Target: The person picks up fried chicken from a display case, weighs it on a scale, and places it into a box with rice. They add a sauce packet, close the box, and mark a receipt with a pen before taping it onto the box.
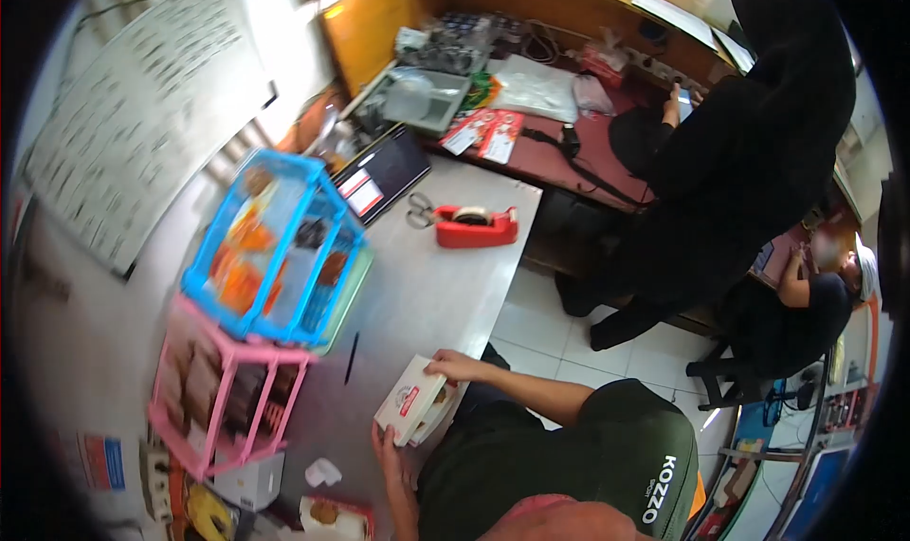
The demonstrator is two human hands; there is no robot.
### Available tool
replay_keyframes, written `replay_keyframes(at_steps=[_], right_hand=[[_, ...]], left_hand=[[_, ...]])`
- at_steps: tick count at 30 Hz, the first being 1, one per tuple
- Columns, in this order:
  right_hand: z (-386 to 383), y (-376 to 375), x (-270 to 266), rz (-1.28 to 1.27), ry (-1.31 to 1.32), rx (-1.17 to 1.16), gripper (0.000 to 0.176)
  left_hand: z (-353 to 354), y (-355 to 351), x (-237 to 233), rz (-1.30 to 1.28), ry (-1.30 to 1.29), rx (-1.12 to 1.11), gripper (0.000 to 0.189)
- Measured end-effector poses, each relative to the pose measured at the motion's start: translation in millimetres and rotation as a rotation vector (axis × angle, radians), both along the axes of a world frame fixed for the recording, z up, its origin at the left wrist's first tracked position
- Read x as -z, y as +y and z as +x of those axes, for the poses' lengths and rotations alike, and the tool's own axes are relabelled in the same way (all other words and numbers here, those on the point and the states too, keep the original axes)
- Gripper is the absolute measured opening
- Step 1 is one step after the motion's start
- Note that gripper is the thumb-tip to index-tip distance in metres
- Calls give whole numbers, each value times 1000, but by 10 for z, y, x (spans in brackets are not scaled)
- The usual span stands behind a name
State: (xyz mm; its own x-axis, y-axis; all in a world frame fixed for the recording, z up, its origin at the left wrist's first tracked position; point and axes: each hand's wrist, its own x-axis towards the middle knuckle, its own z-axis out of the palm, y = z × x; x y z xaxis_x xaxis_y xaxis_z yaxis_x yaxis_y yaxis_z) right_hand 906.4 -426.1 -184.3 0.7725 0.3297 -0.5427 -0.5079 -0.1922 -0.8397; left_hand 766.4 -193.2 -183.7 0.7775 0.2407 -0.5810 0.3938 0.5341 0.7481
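A small white box [409,401] with a red label is held between my two hands over the edge of the metal table. My right hand [453,366] grips its upper right corner, and my left hand [389,446] holds its lower left side. Something brownish shows at the box's partly open side. A black pen [352,358] lies on the table to the left of the box. Further down, a crumpled white piece [323,472] rests near an open red-and-white box [337,520] with a brown item inside.
Blue [308,242] and pink [220,389] baskets line the table's left side. A red tape dispenser [477,228], scissors [420,211] and a tablet [381,176] lie farther back. One person [749,143] stands at the right with a phone; another [806,304] sits beyond.
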Motion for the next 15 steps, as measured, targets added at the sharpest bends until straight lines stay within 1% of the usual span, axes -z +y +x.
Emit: replay_keyframes(at_steps=[1,2,3,4,6,7,9,10,11,12,13,15], right_hand=[[92,-111,-13,-6,-4,4,48],[186,-222,-21,-12,-7,8,49],[285,-328,58,-9,-30,-24,52],[387,-446,36,-83,-155,-63,56],[555,-669,-63,-121,-114,-102,56],[638,-751,-44,-120,-91,-76,56],[759,-842,-71,-35,-126,-110,54],[826,-885,-120,-35,-113,-104,54],[895,-925,-183,-4,-112,-157,56],[972,-963,-276,27,-116,-209,57],[1022,-993,-354,25,-113,-205,57],[1063,-1021,-464,-115,-199,-336,59]], left_hand=[[111,-88,12,5,-25,-21,58],[214,-162,17,-4,-14,2,58],[326,-247,-30,-17,8,9,58],[464,-357,-88,-30,33,20,59],[695,-583,-253,-42,34,63,59],[785,-661,-333,-42,21,72,59],[912,-775,-460,-2,79,95,58],[967,-838,-494,30,105,89,58],[999,-880,-488,27,112,91,58],[1001,-886,-447,78,124,80,55],[994,-886,-403,130,135,69,52],[956,-874,-350,152,142,102,50]])
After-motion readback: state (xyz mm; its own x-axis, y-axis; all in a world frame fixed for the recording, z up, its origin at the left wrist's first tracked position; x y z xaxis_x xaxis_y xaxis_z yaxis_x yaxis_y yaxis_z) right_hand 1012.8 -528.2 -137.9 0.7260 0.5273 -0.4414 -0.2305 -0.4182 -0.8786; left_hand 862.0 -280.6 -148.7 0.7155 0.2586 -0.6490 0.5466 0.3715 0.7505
